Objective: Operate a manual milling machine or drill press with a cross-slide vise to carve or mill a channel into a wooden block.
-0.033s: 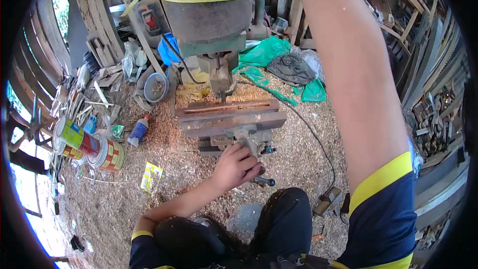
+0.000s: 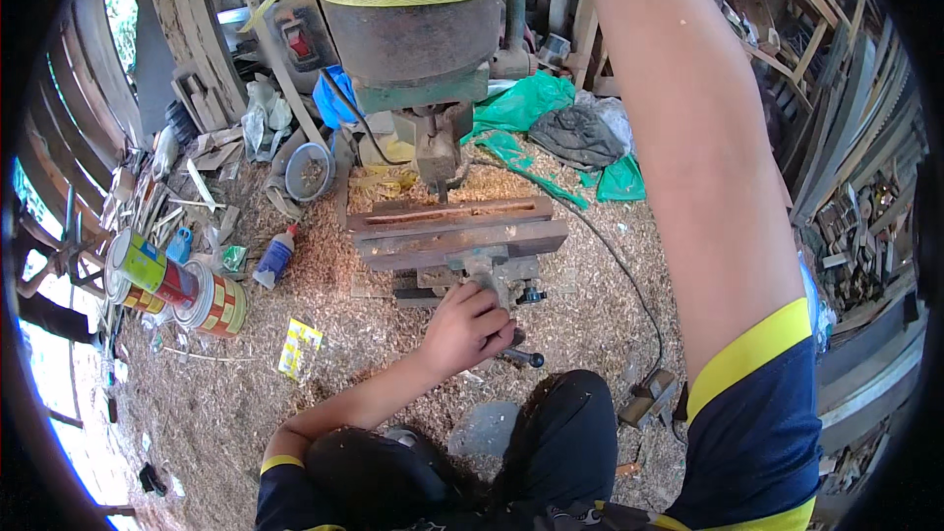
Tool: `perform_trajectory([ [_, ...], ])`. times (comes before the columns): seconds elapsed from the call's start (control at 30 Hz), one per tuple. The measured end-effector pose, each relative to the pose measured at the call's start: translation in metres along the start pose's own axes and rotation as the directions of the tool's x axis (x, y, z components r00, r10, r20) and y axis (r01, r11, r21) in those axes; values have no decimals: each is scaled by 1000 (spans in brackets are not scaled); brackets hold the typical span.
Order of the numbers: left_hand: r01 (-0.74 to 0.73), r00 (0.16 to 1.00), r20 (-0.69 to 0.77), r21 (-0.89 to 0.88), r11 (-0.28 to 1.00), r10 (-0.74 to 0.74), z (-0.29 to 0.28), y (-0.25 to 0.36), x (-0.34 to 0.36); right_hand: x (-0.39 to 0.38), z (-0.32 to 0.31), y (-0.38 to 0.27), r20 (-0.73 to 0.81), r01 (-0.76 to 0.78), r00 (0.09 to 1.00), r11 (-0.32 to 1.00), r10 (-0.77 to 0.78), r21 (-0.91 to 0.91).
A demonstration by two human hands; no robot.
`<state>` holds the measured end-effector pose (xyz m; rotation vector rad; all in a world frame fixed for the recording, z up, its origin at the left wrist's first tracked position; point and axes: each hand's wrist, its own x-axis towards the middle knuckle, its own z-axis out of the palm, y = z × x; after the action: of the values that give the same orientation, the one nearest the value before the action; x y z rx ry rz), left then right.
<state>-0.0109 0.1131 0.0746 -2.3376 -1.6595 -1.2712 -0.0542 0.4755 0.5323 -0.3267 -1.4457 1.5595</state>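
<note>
My left hand point(image 2: 466, 328) is closed around the front of a drill press vise point(image 2: 482, 265), at its crank. The crank handle point(image 2: 521, 358), dark with a round knob, sticks out to the right below my fingers. Held in the vise is a brown wooden piece point(image 2: 511, 208) with a long slot along its top. Just above the slot, near its middle, hangs the drill bit point(image 2: 442, 191) under the worn chuck point(image 2: 433, 152). My right arm point(image 2: 703, 157) stretches up past the top edge beside the machine, so the right hand is out of view.
Wood shavings point(image 2: 344, 334) cover the floor. Paint cans point(image 2: 211, 305), a blue-labelled bottle point(image 2: 274, 258) and a small bucket point(image 2: 309, 173) stand left. A black cable point(image 2: 629, 280) curves along the right to a wooden block point(image 2: 646, 398). Green plastic sheeting point(image 2: 521, 103) lies behind the vise.
</note>
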Motion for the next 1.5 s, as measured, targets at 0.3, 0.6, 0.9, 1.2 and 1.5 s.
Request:
perform_trajectory([
  [0.3,9,1000,24,64,998,-11,-6,2,-9,-78,32,-4,-96,109,990,993,-105,43],
  [0.6,-8,1000,18,69,998,7,4,4,-2,-115,7,-8,87,395,912,916,-400,76],
  [0.9,-4,999,46,50,999,2,-2,3,-1,-196,0,15,70,667,741,744,-668,43],
  [1.2,19,999,29,-4,1000,-19,2,4,2,-251,-2,38,105,802,588,595,-802,51],
  [1.5,12,1000,6,-19,1000,-12,1,-1,-1,-227,-35,31,191,813,574,582,-796,-22],
])
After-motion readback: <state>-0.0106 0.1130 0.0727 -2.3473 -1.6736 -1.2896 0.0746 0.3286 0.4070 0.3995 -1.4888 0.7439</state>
